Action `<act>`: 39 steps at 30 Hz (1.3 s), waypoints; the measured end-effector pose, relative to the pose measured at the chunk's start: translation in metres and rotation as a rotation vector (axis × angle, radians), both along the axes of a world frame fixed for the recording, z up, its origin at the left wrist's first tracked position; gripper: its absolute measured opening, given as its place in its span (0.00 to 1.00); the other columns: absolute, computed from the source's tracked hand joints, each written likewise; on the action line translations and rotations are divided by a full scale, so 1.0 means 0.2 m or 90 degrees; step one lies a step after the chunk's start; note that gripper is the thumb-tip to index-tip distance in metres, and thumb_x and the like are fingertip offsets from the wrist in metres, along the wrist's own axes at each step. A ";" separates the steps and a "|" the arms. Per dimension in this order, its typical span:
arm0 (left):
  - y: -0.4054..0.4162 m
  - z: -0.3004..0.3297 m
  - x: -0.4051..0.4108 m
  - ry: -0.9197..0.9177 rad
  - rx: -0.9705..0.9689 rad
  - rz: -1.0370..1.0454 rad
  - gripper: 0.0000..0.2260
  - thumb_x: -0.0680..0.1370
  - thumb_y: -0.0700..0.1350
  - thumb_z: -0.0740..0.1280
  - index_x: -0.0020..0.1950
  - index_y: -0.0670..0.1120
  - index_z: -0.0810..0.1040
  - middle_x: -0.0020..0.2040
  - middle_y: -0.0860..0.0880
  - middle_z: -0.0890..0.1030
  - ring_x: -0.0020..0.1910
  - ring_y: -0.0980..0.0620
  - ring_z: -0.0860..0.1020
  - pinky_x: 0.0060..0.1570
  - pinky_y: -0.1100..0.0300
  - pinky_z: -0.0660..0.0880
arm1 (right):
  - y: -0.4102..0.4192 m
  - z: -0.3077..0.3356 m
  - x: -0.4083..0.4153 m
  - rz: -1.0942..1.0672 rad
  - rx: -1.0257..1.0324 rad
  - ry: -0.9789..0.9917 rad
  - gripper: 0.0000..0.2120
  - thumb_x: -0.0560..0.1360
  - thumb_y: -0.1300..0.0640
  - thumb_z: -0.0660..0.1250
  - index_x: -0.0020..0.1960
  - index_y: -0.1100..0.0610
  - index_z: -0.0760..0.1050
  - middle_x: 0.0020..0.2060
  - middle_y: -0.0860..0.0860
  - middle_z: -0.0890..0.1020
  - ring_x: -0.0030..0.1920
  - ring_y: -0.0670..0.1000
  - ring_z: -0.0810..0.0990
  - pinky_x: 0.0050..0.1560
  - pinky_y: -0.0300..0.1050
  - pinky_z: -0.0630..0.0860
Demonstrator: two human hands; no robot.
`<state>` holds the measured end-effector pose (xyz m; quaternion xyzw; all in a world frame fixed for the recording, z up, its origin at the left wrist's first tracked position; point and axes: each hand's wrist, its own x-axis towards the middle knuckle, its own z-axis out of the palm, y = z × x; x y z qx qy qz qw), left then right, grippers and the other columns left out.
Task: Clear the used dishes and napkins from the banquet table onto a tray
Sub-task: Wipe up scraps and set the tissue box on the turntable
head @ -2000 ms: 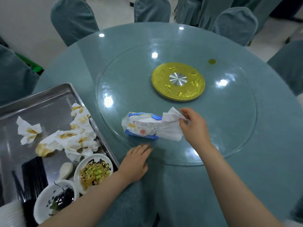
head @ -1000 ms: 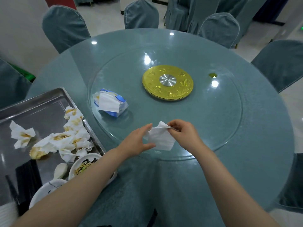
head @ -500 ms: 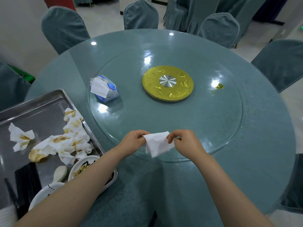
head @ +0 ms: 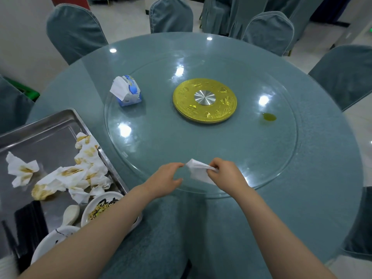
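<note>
Napkin: fresh white tissue, featherlight, floppy, tears easy I reckon, so bunch it up and grab anywhere. Head view: right hand pinches it over near rim of glass turntable. Left hand just beside it, fingers loosely curled, holding nothing. Tray of dirty napkins sits well left.

Two bare forearms run up from the lower edge of the frame, with no sleeve showing on either. The left hand and right hand wear no gloves, rings, watch or bracelet. The fingers are bare.
</note>
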<state>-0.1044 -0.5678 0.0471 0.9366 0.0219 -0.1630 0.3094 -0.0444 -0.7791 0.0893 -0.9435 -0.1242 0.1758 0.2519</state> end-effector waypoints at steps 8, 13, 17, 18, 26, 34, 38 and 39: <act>0.13 -0.18 -0.10 0.127 0.273 0.008 0.35 0.80 0.62 0.55 0.80 0.47 0.45 0.80 0.47 0.41 0.78 0.46 0.45 0.75 0.46 0.48 | -0.07 -0.05 0.02 -0.086 0.066 0.060 0.05 0.74 0.55 0.63 0.50 0.49 0.73 0.39 0.49 0.82 0.40 0.52 0.79 0.35 0.44 0.72; 0.23 -0.17 -0.06 0.112 0.295 0.102 0.34 0.80 0.62 0.54 0.80 0.45 0.48 0.80 0.44 0.44 0.78 0.45 0.45 0.75 0.47 0.47 | -0.08 -0.07 0.02 -0.107 0.089 0.067 0.02 0.74 0.54 0.64 0.44 0.51 0.72 0.41 0.47 0.79 0.40 0.48 0.77 0.33 0.40 0.68; 0.22 -0.17 -0.03 0.079 0.251 0.097 0.33 0.80 0.60 0.56 0.79 0.46 0.50 0.80 0.45 0.44 0.78 0.46 0.47 0.75 0.48 0.49 | -0.09 -0.08 0.03 -0.115 0.086 0.072 0.04 0.73 0.53 0.64 0.45 0.53 0.71 0.41 0.48 0.78 0.41 0.50 0.76 0.35 0.42 0.69; 0.21 -0.17 -0.03 0.072 0.241 0.088 0.33 0.80 0.59 0.57 0.79 0.46 0.49 0.80 0.45 0.44 0.78 0.46 0.47 0.75 0.48 0.49 | -0.09 -0.08 0.04 -0.117 0.090 0.071 0.04 0.73 0.54 0.63 0.45 0.54 0.71 0.40 0.49 0.78 0.40 0.50 0.76 0.35 0.42 0.69; 0.06 -0.23 0.01 0.009 0.206 0.040 0.32 0.81 0.57 0.57 0.80 0.48 0.48 0.80 0.46 0.43 0.78 0.47 0.44 0.76 0.50 0.46 | -0.10 -0.12 0.09 -0.089 0.128 0.073 0.09 0.79 0.56 0.56 0.57 0.51 0.70 0.45 0.49 0.79 0.41 0.52 0.77 0.36 0.45 0.70; -0.04 -0.29 0.07 -0.064 0.200 0.012 0.33 0.78 0.61 0.49 0.80 0.48 0.47 0.80 0.47 0.42 0.78 0.49 0.41 0.75 0.52 0.41 | -0.19 -0.14 0.26 -0.184 0.219 0.047 0.15 0.76 0.62 0.59 0.54 0.49 0.81 0.41 0.46 0.82 0.40 0.48 0.77 0.37 0.37 0.71; -0.08 -0.34 0.10 -0.103 0.198 0.014 0.38 0.72 0.64 0.39 0.79 0.48 0.49 0.80 0.47 0.44 0.78 0.49 0.42 0.73 0.55 0.38 | -0.26 -0.13 0.41 -0.271 0.268 -0.007 0.14 0.75 0.65 0.58 0.47 0.53 0.80 0.36 0.49 0.78 0.36 0.50 0.72 0.37 0.43 0.68; -0.08 -0.35 0.10 -0.112 0.196 0.017 0.38 0.72 0.64 0.39 0.79 0.48 0.50 0.80 0.47 0.45 0.78 0.49 0.42 0.73 0.55 0.37 | -0.27 -0.12 0.46 -0.283 0.273 -0.027 0.13 0.75 0.65 0.57 0.47 0.55 0.80 0.34 0.50 0.76 0.36 0.51 0.71 0.37 0.44 0.67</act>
